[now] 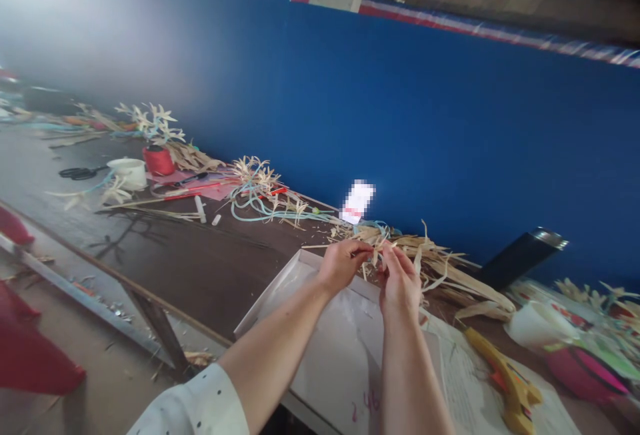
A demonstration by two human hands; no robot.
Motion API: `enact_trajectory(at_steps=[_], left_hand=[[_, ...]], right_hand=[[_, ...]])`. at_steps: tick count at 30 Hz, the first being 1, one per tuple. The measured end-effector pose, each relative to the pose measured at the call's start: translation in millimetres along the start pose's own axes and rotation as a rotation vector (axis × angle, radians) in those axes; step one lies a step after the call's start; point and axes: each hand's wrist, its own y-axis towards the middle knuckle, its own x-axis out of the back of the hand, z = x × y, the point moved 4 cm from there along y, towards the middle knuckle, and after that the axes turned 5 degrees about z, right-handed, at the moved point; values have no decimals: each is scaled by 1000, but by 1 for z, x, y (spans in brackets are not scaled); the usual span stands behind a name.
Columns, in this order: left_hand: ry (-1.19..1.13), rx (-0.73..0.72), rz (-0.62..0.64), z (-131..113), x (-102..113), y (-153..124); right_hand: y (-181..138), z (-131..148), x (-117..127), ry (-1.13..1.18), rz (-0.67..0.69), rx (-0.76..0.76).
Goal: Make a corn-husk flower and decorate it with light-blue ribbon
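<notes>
Over the far edge of a shallow white box lid [320, 335], my left hand [341, 265] and my right hand [401, 283] meet fingertip to fingertip. Both pinch a small pale piece of dried husk [379, 249], partly hidden by the fingers. Just behind them lies a pile of dried husks [445, 261], with pale scraps scattered around it. To the left, pale husk flowers [256, 173] on light blue stems [270, 213] rest on the dark table. A bright phone-like screen [357, 201], blurred out, leans against the blue wall.
A yellow glue gun [505, 381] lies on printed paper at right, near a white cup [540, 323], a pink pouch [583, 371] and a tilted black bottle [523, 256]. At left are scissors [83, 173], a white tub [129, 173] and a red thread spool [159, 161].
</notes>
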Motion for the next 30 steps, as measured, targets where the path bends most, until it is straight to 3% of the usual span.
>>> enact_trajectory(at_steps=[14, 30], left_hand=[[-50, 16, -21, 3, -3, 0], [-81, -11, -27, -2, -2, -2]], right_hand=[[1, -1, 3, 20, -91, -78], [0, -4, 2, 85, -51, -128]])
